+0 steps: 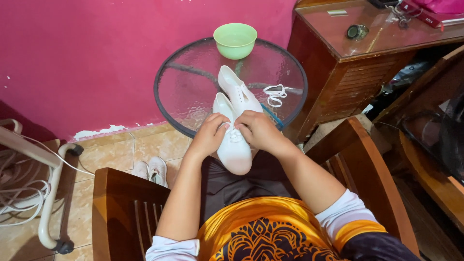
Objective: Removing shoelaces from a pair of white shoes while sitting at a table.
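A white lace-up shoe [235, 153] rests on my lap, toe toward the round glass table [193, 87]. My left hand [210, 134] and my right hand [257, 129] both pinch its white lace near the eyelets. A second white shoe [238, 90] lies on the glass top just beyond, without a lace. A loose white shoelace [276, 94] lies on the table to the right of that shoe.
A light green bowl [235, 40] stands at the table's far edge against the pink wall. A wooden desk [357, 53] stands at the right. I sit in a wooden chair [121, 203]. Another pair of pale shoes [152, 170] lies on the tiled floor; cables hang at left.
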